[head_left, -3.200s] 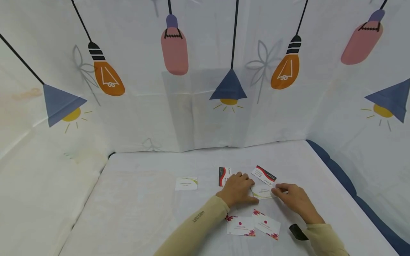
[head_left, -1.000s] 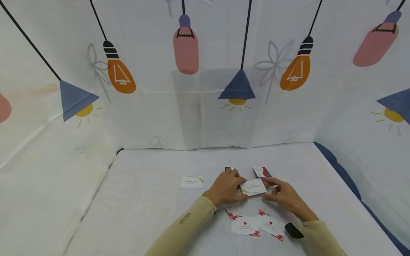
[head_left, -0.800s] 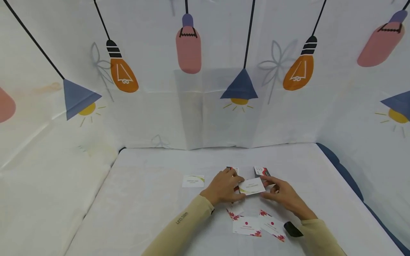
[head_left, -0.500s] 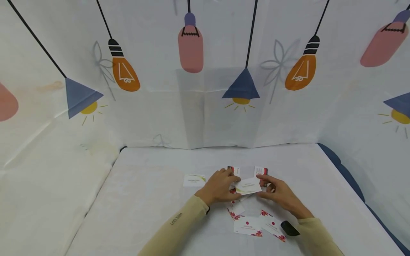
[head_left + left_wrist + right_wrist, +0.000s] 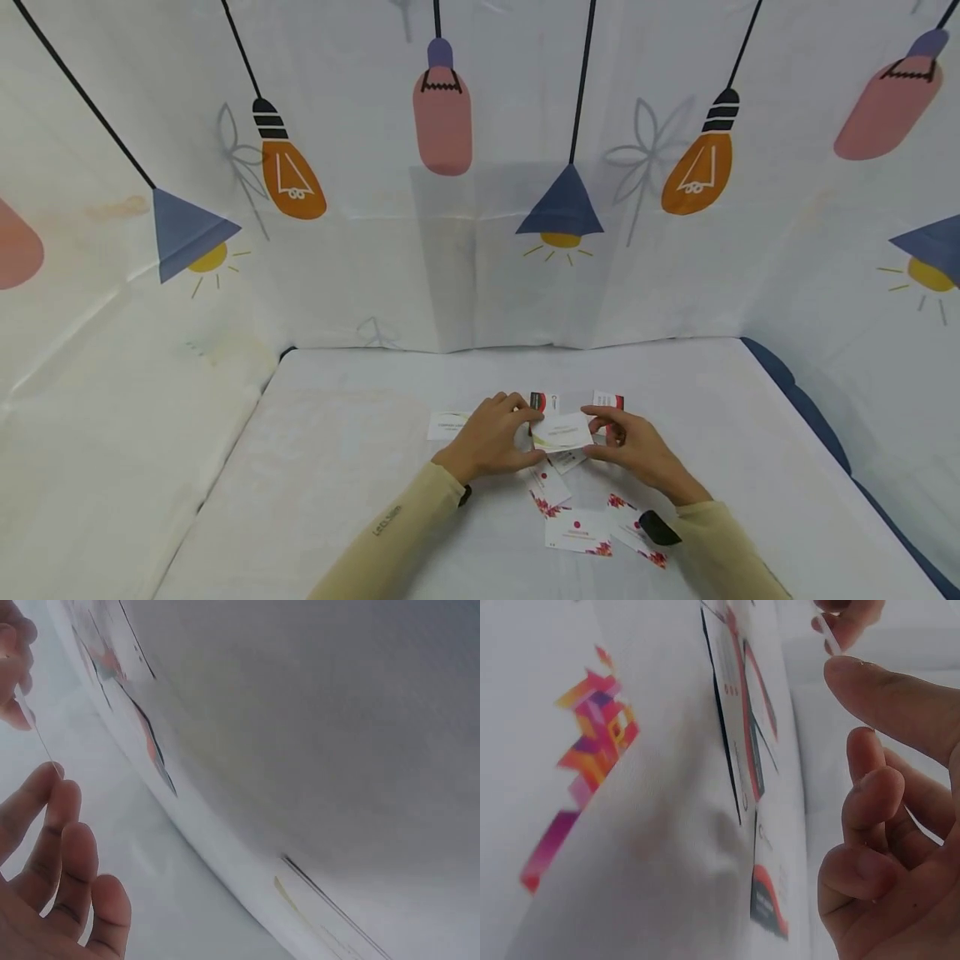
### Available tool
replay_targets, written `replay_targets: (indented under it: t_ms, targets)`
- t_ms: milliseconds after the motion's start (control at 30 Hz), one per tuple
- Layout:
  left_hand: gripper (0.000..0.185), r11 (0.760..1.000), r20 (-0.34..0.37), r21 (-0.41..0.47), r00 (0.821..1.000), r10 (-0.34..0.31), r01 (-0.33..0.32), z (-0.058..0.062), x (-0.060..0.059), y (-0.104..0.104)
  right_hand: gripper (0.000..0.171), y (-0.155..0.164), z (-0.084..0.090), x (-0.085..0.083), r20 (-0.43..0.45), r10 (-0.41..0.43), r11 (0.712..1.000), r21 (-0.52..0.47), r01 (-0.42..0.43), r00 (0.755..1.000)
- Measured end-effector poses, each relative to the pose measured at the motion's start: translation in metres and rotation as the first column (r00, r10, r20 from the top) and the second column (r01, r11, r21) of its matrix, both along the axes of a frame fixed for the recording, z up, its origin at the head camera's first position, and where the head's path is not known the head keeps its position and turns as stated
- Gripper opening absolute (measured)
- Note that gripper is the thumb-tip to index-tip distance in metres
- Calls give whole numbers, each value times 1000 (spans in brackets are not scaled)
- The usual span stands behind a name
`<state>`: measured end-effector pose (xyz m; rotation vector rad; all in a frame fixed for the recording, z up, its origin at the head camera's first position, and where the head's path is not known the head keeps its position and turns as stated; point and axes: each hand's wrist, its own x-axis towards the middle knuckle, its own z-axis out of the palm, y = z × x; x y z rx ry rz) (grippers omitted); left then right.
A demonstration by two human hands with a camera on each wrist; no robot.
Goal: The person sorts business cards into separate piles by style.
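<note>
A white business card (image 5: 562,432) with a yellow-green curve is held up off the table between both hands. My left hand (image 5: 491,437) pinches its left end between thumb and fingers. At the opposite end, the thumb and index finger of my right hand (image 5: 633,446) grip the edge, with the other fingers curled below. In the left wrist view the card (image 5: 39,739) shows edge-on as a thin line. Red-and-black business cards (image 5: 546,402) lie behind the hands, partly covered. A similar white card (image 5: 447,426) lies left of my left hand.
Several floral white cards lie nearer on the table (image 5: 337,483), among them one card (image 5: 578,532) in front and another (image 5: 637,533) partly under the dark wrist strap (image 5: 660,528). A patterned cloth wall (image 5: 360,275) rises behind the table.
The white card, formerly low on the table at the right, is raised and has travelled left with both hands. Cards beneath it have come into view. The head view has shifted slightly.
</note>
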<state>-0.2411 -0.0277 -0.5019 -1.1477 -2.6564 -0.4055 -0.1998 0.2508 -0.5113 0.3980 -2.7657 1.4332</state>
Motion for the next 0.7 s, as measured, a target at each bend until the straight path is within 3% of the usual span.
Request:
replay_targets:
  t_ms: [433, 700]
  targets:
    - [49, 998, 33, -25, 998, 51, -50, 11, -13, -36, 63, -34, 9, -19, 11, 25, 999, 38, -25, 1000]
    - [50, 998, 33, 49, 998, 45, -46, 7, -19, -61, 64, -57, 13, -27, 29, 50, 998, 23, -51, 998]
